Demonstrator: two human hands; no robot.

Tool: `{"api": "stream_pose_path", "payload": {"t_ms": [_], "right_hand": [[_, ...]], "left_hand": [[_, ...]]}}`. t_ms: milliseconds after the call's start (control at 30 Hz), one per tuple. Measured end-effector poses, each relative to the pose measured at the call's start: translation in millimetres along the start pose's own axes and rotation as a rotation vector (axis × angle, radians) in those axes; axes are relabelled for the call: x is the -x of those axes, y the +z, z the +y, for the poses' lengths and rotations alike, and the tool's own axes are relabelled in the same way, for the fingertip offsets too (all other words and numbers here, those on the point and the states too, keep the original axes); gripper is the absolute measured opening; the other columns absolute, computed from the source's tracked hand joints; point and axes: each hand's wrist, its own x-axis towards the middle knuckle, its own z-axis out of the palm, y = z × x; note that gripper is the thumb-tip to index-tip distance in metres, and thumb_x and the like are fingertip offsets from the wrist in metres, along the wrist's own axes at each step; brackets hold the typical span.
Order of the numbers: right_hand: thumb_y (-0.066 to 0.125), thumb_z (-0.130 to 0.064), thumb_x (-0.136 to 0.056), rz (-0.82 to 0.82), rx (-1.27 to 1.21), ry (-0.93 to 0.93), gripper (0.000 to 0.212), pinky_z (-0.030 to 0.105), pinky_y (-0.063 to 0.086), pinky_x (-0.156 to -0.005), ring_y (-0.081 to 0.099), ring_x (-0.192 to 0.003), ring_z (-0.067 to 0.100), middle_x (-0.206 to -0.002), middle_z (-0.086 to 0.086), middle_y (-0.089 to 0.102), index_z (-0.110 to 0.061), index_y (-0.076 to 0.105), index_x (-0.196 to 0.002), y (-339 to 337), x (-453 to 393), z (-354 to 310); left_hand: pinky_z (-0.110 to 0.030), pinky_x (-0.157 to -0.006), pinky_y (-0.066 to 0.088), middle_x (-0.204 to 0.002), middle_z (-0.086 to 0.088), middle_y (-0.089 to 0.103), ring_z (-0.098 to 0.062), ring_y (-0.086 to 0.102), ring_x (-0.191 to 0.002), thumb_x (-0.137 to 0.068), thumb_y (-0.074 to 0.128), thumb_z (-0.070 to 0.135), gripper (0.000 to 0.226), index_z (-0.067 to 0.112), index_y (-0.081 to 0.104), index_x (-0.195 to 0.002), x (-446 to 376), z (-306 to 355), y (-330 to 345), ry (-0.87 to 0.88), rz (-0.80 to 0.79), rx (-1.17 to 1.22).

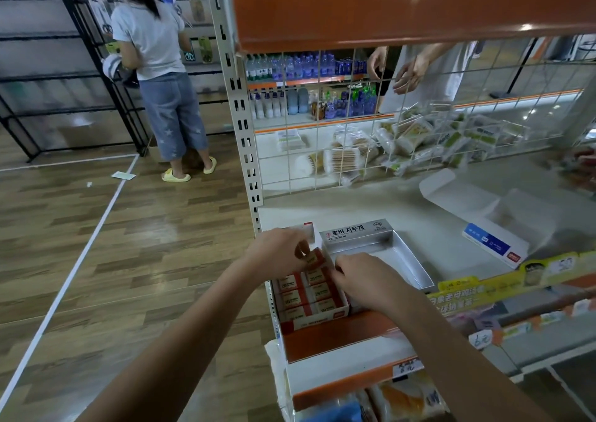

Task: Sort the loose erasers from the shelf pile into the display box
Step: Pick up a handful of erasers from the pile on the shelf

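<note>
A red and white display box (292, 323) sits at the left front corner of the shelf, holding rows of red-sleeved erasers (292, 295). My left hand (280, 252) pinches one eraser (314, 257) at the box's far end, tilted above the rows. My right hand (358, 278) rests its curled fingers on the erasers at the box's right side; whether it holds one is hidden. A silver box (406, 260) with Korean lettering stands open just right of the red one, and its inside looks bare.
An open white and blue box (493, 242) lies further right on the white shelf (371, 207). A wire grid (364, 150) backs the shelf, with cotton swab packs behind it. One person stands on the floor at left, another person's hands show behind the grid.
</note>
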Motion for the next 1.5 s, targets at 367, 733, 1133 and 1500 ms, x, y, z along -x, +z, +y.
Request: {"api": "stream_pose_path", "payload": {"t_ms": [367, 733, 1133, 1500], "right_hand": [[0.037, -0.041, -0.097, 0.081, 0.047, -0.051, 0.035, 0.028, 0.038, -0.058, 0.053, -0.072, 0.016, -0.083, 0.001, 0.061, -0.019, 0.046, -0.072, -2, 3, 8], [0.047, -0.031, -0.095, 0.486, 0.131, 0.036, 0.027, 0.029, 0.038, -0.080, 0.048, -0.109, 0.018, -0.111, 0.002, 0.056, -0.017, 0.057, -0.115, -60, 35, 110], [0.051, -0.026, -0.093, 0.509, 0.103, 0.415, 0.030, 0.035, 0.046, -0.086, 0.051, -0.114, 0.025, -0.126, 0.004, 0.050, -0.016, 0.054, -0.120, -125, 144, 330], [0.049, -0.025, -0.094, 0.457, 0.065, 0.532, 0.029, 0.041, 0.048, -0.085, 0.053, -0.110, 0.027, -0.121, 0.008, 0.052, -0.013, 0.053, -0.120, -164, 181, 502]], "left_hand": [[-0.025, -0.065, 0.044, -0.085, 0.008, 0.065, -0.011, 0.055, -0.075, -0.093, 0.048, 0.045, 0.029, 0.023, 0.064, -0.101, -4, 10, -10, 0.005, -0.003, -0.220], [-0.031, -0.091, 0.033, -0.113, 0.005, 0.061, -0.017, 0.050, -0.108, -0.094, 0.040, 0.047, 0.033, 0.031, 0.057, -0.118, -69, 135, -1, 0.296, 0.195, -0.271], [-0.034, -0.089, 0.037, -0.113, 0.001, 0.060, -0.022, 0.051, -0.109, -0.090, 0.047, 0.048, 0.035, 0.028, 0.058, -0.117, -183, 355, 86, 0.510, 0.170, -0.200], [-0.035, -0.082, 0.042, -0.108, -0.004, 0.063, -0.025, 0.056, -0.102, -0.090, 0.050, 0.045, 0.034, 0.022, 0.059, -0.113, -288, 494, 164, 0.404, 0.095, -0.189]]}}
